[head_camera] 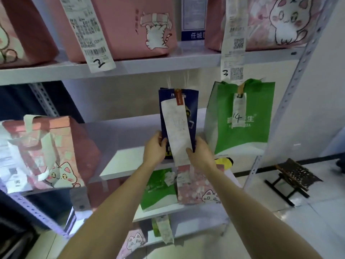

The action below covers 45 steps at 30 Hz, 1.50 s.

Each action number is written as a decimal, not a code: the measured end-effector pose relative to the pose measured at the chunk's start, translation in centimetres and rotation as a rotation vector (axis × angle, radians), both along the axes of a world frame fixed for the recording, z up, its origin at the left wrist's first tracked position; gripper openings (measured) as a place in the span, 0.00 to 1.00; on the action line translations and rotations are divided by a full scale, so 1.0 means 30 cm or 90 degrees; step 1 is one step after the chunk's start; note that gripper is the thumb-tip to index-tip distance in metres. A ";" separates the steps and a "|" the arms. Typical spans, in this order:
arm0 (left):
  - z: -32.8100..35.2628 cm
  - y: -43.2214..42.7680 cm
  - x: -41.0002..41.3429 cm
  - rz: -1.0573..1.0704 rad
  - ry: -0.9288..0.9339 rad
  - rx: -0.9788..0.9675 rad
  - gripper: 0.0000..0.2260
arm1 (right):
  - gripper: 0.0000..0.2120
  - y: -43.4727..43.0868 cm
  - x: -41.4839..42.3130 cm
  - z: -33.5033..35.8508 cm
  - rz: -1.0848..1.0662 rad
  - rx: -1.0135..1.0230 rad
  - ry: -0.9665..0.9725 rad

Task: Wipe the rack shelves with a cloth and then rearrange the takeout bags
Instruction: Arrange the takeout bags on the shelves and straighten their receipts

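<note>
While L grip (pixel 155 148) & R grip (pixel 200 153) hold it, navy bag (pixel 191 101) upright btwn

Two forearms shown bare to the lower frame edge, left grip (pixel 155 147) and right grip (pixel 200 155) likewise seen uncovered

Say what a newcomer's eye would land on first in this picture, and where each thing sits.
At the centre, the left hand and right hand grip a dark blue paper bag with a long receipt clipped down its front, at the middle shelf. To its right stands a bright green bag tagged 14. Above, pink cat-print bags line the upper shelf.
</note>
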<state>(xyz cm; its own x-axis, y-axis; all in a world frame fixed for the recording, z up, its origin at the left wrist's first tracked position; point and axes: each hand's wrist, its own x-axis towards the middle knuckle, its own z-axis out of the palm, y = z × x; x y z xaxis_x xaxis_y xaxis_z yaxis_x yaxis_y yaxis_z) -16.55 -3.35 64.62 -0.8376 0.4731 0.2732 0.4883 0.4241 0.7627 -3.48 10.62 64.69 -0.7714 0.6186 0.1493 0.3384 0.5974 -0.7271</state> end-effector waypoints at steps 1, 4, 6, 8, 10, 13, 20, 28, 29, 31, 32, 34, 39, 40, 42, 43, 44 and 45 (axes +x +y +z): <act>-0.018 -0.068 0.005 0.032 0.023 0.013 0.09 | 0.20 -0.045 -0.004 -0.012 0.038 -0.012 0.018; -0.062 -0.315 0.039 0.115 0.052 0.069 0.08 | 0.14 -0.188 -0.020 -0.056 0.081 -0.121 0.114; -0.077 -0.489 0.071 0.160 0.062 0.087 0.06 | 0.12 -0.269 -0.036 -0.063 0.042 -0.245 0.213; -0.085 -0.652 0.103 0.207 0.051 0.091 0.04 | 0.14 -0.333 -0.071 -0.059 0.019 -0.312 0.262; -0.089 -0.807 0.138 0.245 0.046 0.079 0.06 | 0.11 -0.407 -0.132 -0.041 0.025 -0.286 0.243; -0.097 -1.039 0.189 0.289 0.072 0.049 0.07 | 0.07 -0.580 -0.254 0.001 0.086 -0.239 0.206; -0.108 -1.464 0.213 0.423 0.060 0.040 0.04 | 0.19 -0.996 -0.463 0.079 0.205 -0.145 0.150; -0.074 -1.704 0.116 0.458 0.071 0.063 0.06 | 0.12 -1.069 -0.529 0.077 0.108 0.004 0.029; -0.069 -1.705 0.095 0.444 0.068 0.061 0.05 | 0.12 -1.043 -0.516 0.072 0.086 -0.009 0.029; -0.060 -1.688 0.052 0.409 0.064 0.064 0.04 | 0.10 -0.983 -0.476 0.059 0.039 -0.018 0.030; -0.056 -1.672 0.032 0.390 0.061 0.070 0.04 | 0.09 -0.947 -0.452 0.053 0.016 -0.012 0.031; -0.044 -1.630 -0.001 0.343 0.046 0.092 0.04 | 0.07 -0.868 -0.405 0.048 -0.029 0.015 0.026; -0.024 -1.469 -0.052 0.254 0.040 0.113 0.06 | 0.08 -0.637 -0.300 0.057 -0.140 0.076 0.016; -0.022 -1.434 -0.057 0.249 0.032 0.115 0.06 | 0.08 -0.588 -0.282 0.061 -0.156 0.079 0.011; -0.019 -1.365 -0.067 0.242 0.030 0.112 0.05 | 0.07 -0.486 -0.245 0.068 -0.181 0.083 0.020; -0.018 -1.334 -0.070 0.238 0.035 0.109 0.04 | 0.06 -0.431 -0.228 0.071 -0.193 0.079 0.034; -0.018 -1.306 -0.073 0.236 0.042 0.107 0.05 | 0.04 -0.375 -0.208 0.076 -0.206 0.076 0.044; -0.020 -1.283 -0.076 0.235 0.048 0.108 0.05 | 0.03 -0.320 -0.189 0.082 -0.216 0.075 0.050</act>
<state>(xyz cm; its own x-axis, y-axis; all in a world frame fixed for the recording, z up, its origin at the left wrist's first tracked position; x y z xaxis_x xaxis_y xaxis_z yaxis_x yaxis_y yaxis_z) -18.83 -41.83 64.03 -0.9170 0.0882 0.3890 0.3848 0.4519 0.8048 -9.17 1.03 67.16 -0.5084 0.8124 0.2855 0.4778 0.5420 -0.6913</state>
